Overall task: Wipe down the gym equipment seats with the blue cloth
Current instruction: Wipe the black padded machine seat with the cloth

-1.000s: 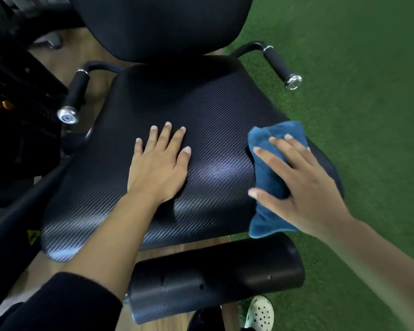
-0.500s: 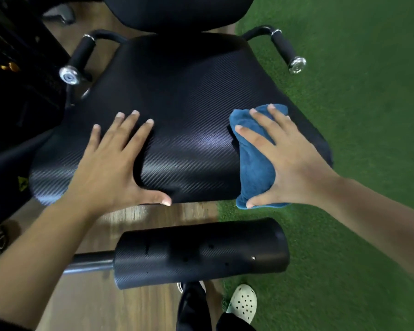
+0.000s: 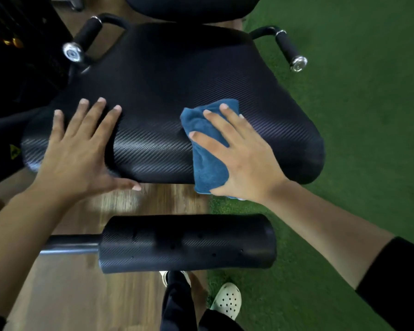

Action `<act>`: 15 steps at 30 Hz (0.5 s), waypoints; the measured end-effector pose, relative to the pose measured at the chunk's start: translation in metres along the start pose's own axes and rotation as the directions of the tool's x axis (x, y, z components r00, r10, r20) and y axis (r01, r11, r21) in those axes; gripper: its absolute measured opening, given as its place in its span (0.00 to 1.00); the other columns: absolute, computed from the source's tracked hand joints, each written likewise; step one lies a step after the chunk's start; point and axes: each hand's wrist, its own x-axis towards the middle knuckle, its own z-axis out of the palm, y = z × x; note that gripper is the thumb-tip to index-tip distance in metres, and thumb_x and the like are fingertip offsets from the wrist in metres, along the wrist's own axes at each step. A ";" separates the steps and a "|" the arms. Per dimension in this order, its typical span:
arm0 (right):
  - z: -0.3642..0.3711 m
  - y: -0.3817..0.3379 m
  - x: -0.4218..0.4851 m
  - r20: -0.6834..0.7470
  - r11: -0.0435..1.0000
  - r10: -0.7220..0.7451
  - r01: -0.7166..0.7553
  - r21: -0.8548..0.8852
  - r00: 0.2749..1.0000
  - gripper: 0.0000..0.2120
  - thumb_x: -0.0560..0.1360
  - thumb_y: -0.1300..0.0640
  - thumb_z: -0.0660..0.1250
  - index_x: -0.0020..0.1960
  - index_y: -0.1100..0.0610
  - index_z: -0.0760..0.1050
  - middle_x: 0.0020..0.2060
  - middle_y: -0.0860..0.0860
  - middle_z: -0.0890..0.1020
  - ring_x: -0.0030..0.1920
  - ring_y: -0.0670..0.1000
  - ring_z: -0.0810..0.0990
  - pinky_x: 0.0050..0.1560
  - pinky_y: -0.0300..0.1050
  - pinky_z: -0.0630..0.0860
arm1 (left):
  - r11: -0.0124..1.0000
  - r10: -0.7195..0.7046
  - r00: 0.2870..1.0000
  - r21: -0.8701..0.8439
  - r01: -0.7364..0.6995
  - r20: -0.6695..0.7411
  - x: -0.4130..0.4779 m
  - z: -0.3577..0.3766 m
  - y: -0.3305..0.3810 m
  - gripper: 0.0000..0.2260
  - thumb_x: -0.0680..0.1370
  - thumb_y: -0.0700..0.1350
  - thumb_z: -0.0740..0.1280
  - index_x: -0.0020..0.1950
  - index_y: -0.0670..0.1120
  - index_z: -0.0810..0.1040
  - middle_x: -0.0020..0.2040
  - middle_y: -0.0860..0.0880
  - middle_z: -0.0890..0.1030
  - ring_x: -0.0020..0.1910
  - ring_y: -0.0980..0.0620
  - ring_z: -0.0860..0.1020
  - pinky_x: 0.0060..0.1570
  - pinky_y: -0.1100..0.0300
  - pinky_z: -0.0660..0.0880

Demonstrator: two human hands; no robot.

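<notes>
Both hands nearer seat (image 3: 167, 91) front.

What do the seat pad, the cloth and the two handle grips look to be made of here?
Seat pad: likely vinyl over foam, with a carbon-weave emboss and a soft sheen. Blue cloth: looks like microfibre, with a fuzzy matte nap, pressed under the right hand. Handle grips: matte black, perhaps foam or rubber, with shiny metal end caps.

The right hand (image 3: 242, 154) slid the blue cloth (image 3: 207, 149) from the seat (image 3: 167, 87)'s 3 o'clock edge toward 6 o'clock at the front lip. The left hand (image 3: 79, 149) drew back toward 7 o'clock, its thumb dropping over the front edge.
</notes>
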 end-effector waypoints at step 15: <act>-0.029 0.025 -0.029 0.061 0.928 0.345 -0.350 0.123 0.937 0.52 0.58 0.18 0.57 0.73 0.48 0.63 0.75 0.50 0.60 0.77 0.53 0.51 0.72 0.62 0.59 | 0.977 -0.045 0.997 -0.209 0.030 -0.068 -0.002 -0.005 -0.001 0.38 0.73 0.72 0.43 0.78 0.53 0.53 0.78 0.50 0.52 0.77 0.50 0.46 0.74 0.44 0.42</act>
